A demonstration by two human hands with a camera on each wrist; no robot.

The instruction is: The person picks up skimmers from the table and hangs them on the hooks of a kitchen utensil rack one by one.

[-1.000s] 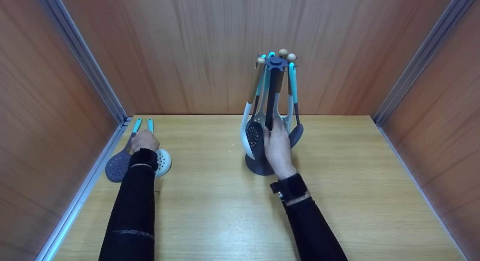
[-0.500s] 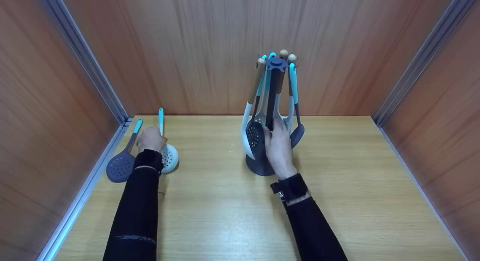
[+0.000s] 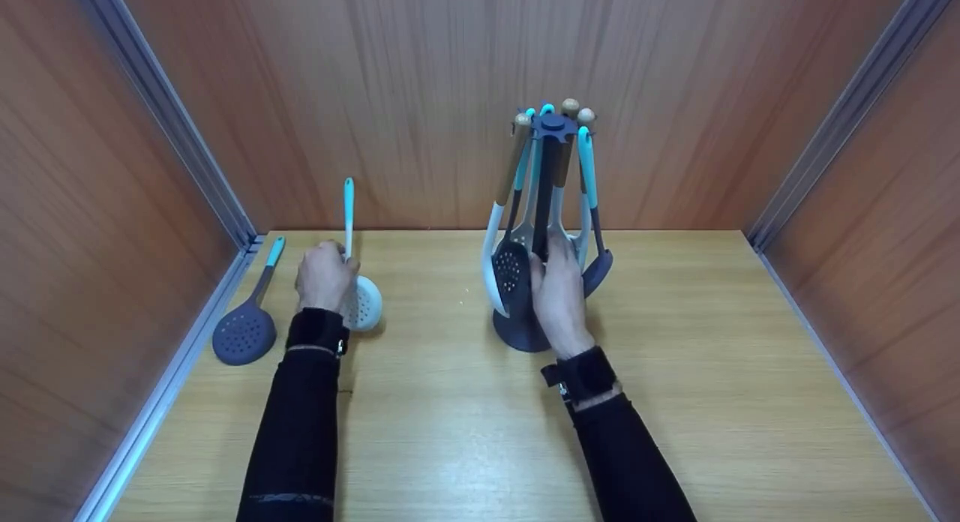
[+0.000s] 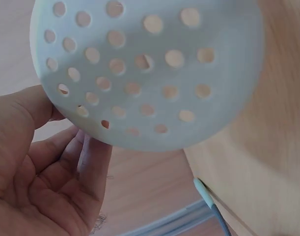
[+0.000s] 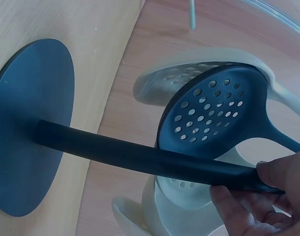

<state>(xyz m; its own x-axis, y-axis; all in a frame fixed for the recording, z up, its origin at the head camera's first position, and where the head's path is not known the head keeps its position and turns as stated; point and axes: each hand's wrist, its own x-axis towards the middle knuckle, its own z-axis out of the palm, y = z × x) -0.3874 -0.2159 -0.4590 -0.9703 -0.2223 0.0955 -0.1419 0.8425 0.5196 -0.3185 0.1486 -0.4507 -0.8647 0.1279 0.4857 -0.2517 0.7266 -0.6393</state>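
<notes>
My left hand (image 3: 327, 279) pinches a white skimmer (image 3: 365, 303) with a turquoise handle; its handle points up and away. In the left wrist view the skimmer's perforated head (image 4: 154, 73) fills the top, the thumb and fingers at its neck side. My right hand (image 3: 559, 293) grips the dark post (image 5: 140, 153) of a utensil stand, its round base (image 3: 519, 332) on the table. Several utensils hang around the stand, among them a black skimmer (image 3: 511, 271), a white utensil with a brown handle (image 3: 491, 263) and a dark ladle (image 3: 598, 273).
A dark grey slotted turner (image 3: 244, 333) with a turquoise handle lies on the wooden table (image 3: 435, 402) at the left. Wood panels (image 3: 405, 117) with metal corner rails (image 3: 180, 124) enclose the back and sides.
My left hand has moved right and slightly away, lifting the white skimmer from beside the grey turner, its handle now higher. My right hand has stayed on the post.
</notes>
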